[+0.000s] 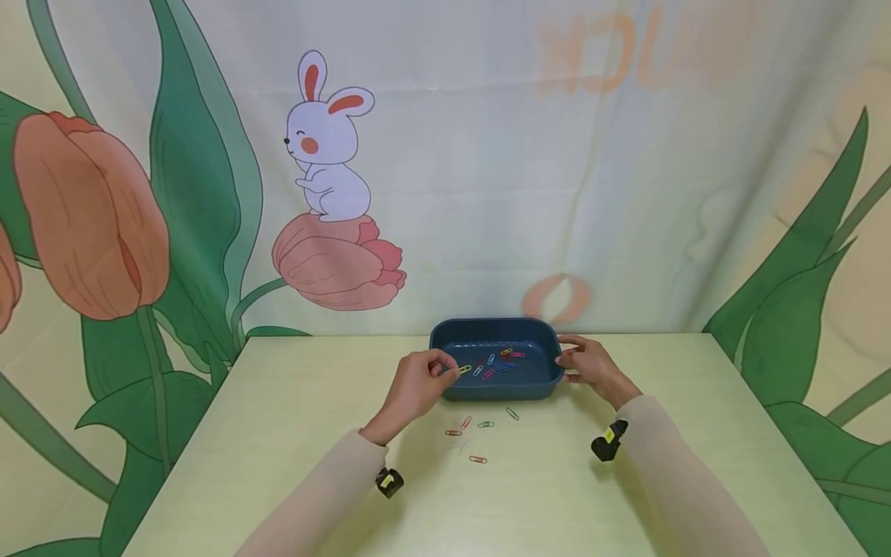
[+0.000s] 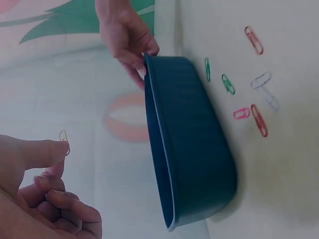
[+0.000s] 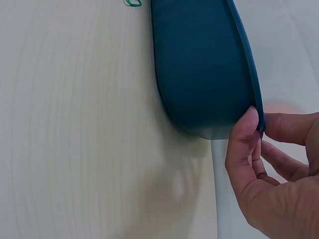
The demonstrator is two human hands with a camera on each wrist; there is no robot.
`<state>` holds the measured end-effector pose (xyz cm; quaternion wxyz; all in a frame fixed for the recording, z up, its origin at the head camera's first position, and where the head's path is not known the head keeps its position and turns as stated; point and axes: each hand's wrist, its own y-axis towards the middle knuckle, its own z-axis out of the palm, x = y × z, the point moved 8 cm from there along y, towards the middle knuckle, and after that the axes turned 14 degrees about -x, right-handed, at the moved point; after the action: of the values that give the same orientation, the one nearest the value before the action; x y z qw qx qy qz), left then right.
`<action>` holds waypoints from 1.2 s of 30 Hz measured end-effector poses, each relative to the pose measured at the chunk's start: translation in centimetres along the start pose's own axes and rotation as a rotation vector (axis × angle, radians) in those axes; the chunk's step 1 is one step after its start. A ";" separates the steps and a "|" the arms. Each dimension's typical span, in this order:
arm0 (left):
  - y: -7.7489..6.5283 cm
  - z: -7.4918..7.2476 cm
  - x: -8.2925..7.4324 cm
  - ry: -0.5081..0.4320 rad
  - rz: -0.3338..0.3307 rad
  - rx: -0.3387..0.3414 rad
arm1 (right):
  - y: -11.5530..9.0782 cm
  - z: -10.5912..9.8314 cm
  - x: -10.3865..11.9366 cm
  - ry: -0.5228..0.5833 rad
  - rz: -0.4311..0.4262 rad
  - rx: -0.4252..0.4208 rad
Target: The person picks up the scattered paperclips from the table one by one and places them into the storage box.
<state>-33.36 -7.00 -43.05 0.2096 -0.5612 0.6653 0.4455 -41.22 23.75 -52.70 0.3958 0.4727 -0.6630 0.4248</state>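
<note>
A dark blue rectangular bin (image 1: 504, 392) stands near the back of the table. Its right-end rim is gripped by my right hand (image 1: 592, 363), thumb on one side and fingers on the other, as the right wrist view shows. Over the bin's left end, my left hand (image 1: 416, 383) pinches a yellow paper clip (image 2: 63, 136) between thumb and fingertip, the other fingers curled in. Inside the bin lie several coloured paper clips, among them a white paper clip (image 1: 478, 371) and a pink paper clip (image 1: 489, 374).
In front of the bin, several loose paper clips lie on the table (image 1: 543, 495): a green paper clip (image 1: 512, 414) near the bin, a pink paper clip (image 1: 466, 423), and an orange-red paper clip (image 1: 478, 459) closest to me. Behind hangs a printed curtain (image 1: 473, 193).
</note>
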 end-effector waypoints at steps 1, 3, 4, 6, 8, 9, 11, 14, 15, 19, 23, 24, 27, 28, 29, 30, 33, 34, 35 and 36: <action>0.3 0.0 -0.1 -0.003 -0.002 -0.008 | 0.0 0.0 0.0 0.001 0.000 -0.002; 0.8 0.0 -0.1 -0.004 -0.003 -0.024 | 0.0 0.0 0.0 0.000 -0.001 -0.005; 1.1 0.0 0.0 -0.005 -0.009 -0.033 | 0.0 0.0 0.0 -0.001 0.000 -0.005; 1.8 0.1 0.1 -0.009 -0.015 -0.053 | -0.1 0.0 0.1 -0.002 0.001 -0.008; 2.4 0.4 0.2 -0.012 -0.022 -0.071 | -0.2 0.0 0.0 0.002 0.004 -0.006; 2.7 0.5 0.2 -0.015 -0.025 -0.079 | -0.3 -0.1 0.0 0.004 0.005 -0.004; 3.3 0.8 0.3 -0.016 -0.026 -0.094 | -0.3 -0.1 0.0 0.010 0.005 -0.001; 4.1 1.4 0.2 -0.011 -0.023 -0.101 | -0.3 -0.1 -0.1 0.016 0.003 0.005; 4.4 1.6 0.2 -0.012 -0.024 -0.100 | -0.2 -0.1 -0.2 0.017 0.001 0.005; 5.2 2.5 0.1 -0.013 -0.024 -0.084 | 0.1 0.0 -0.4 0.015 -0.002 0.004; 5.9 3.5 0.3 0.001 -0.031 -0.059 | 0.3 0.0 -0.5 0.013 -0.005 0.003; 6.1 3.7 0.4 0.006 -0.035 -0.055 | 0.3 0.0 -0.5 0.013 -0.004 0.003; 6.8 4.4 0.9 0.030 -0.047 -0.049 | 0.3 0.0 -0.4 0.011 -0.007 0.002; 7.0 4.6 1.0 0.038 -0.052 -0.051 | 0.3 0.0 -0.4 0.012 -0.007 0.002; 7.2 4.7 1.2 0.045 -0.055 -0.051 | 0.3 0.0 -0.4 0.013 -0.007 0.001; 7.4 4.9 1.3 0.052 -0.058 -0.051 | 0.3 0.0 -0.4 0.012 -0.008 0.001; 7.9 5.2 1.6 0.081 -0.069 -0.052 | 0.3 0.0 -0.5 0.014 -0.004 -0.002; 8.0 5.4 1.8 0.090 -0.077 -0.051 | 0.3 0.0 -0.5 0.014 -0.001 -0.003; 8.2 5.5 2.0 0.103 -0.084 -0.051 | 0.3 0.0 -0.5 0.016 0.002 -0.005; 8.3 5.6 2.2 0.111 -0.097 -0.050 | 0.3 0.1 -0.5 0.014 -0.002 -0.002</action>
<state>-42.92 -3.79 -44.68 0.1795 -0.6216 0.6367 0.4195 -41.36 23.87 -53.27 0.4011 0.4700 -0.6602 0.4270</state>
